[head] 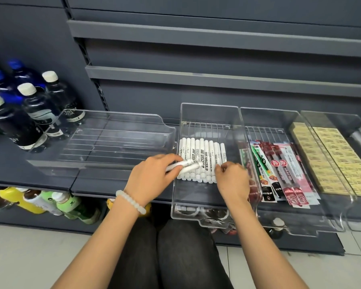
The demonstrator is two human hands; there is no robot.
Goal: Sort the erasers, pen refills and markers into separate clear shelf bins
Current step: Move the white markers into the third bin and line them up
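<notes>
Several white markers lie in a row inside the middle clear bin. My left hand grips two more white markers over the bin's left wall. My right hand is inside the bin, its curled fingertips touching the right end of the marker row. The clear bin to the right holds packets of pen refills. Beyond it, a third bin holds rows of yellow erasers.
A clear bin with nothing in it lies sideways on the shelf to the left. Dark bottles with white and blue caps stand at the far left. Coloured drink bottles fill the shelf below. My knees are under the shelf.
</notes>
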